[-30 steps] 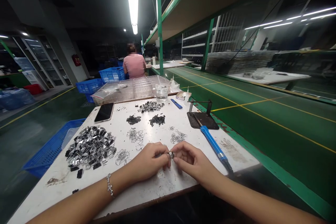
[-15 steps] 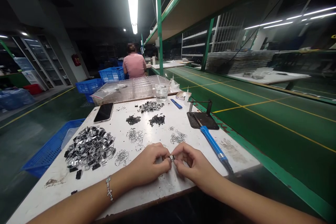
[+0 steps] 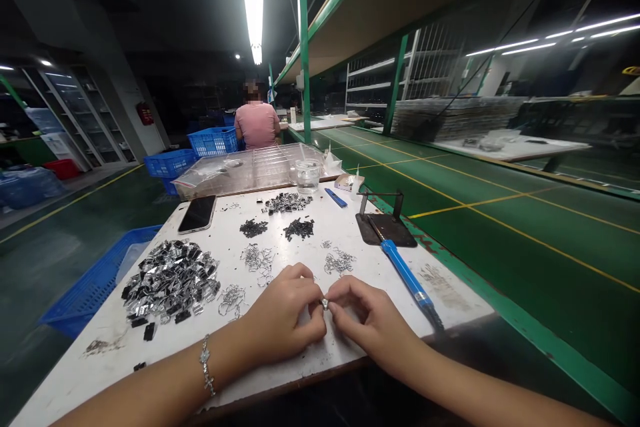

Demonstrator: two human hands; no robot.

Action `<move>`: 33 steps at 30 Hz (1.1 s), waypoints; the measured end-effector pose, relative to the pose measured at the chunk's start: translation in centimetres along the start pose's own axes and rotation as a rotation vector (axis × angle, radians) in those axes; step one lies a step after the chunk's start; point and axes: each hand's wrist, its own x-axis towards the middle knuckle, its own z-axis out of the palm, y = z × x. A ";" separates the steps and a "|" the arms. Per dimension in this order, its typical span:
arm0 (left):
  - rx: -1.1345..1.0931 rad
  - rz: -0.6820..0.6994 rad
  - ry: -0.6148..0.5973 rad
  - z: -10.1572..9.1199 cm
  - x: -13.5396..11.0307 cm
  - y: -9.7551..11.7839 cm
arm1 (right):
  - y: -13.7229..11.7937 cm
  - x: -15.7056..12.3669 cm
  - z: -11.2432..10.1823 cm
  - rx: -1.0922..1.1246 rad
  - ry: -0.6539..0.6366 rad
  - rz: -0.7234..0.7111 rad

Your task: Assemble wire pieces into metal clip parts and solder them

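My left hand [image 3: 290,310] and my right hand [image 3: 373,313] meet above the front of the white table [image 3: 280,363]. Between their fingertips is a small silvery piece [image 3: 325,304], pinched from both sides; its exact kind is too small to make out. A chain bracelet [image 3: 206,365] circles my left wrist. Just beyond the hands lie heaps of thin silvery wire parts [image 3: 339,261], with another wire heap [image 3: 231,300] beside my left hand. Farther back are two small heaps of black bits [image 3: 253,228].
A large pile of black-and-clear pieces [image 3: 173,280] covers the left side. A blue-handled soldering iron [image 3: 407,273] leans on a metal stand [image 3: 365,230] at right. Behind are a phone [image 3: 197,214], a glass cup [image 3: 307,177] and clear trays [image 3: 240,173]. A person [image 3: 257,123] sits beyond.
Both hands have shifted slightly, with the small silvery piece turned a little between the fingertips. My left hand's fingers have moved a bit. The piles look the same.
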 end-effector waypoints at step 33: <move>0.183 0.268 0.025 0.1 -0.4 -0.6 | 0.1 -0.3 0.0 -0.136 -0.164 -0.103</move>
